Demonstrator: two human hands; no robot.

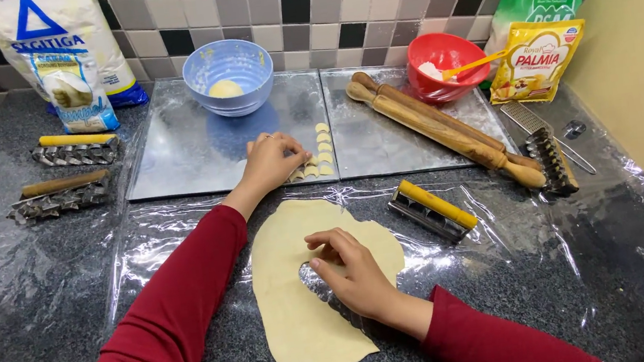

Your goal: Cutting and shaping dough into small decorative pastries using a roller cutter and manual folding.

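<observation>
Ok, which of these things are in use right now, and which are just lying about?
In use: left hand at the small dough pieces on the metal tray; right hand on the rolled dough sheet.

Lying about: rolling pins, yellow-handled cutter, blue bowl, red bowl.

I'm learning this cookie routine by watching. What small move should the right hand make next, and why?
Probably lift the cut piece at its fingertips. The right hand pinches at the notched edge of the rolled dough sheet, while the left hand rests by the row of small dough pieces on the metal tray.
</observation>
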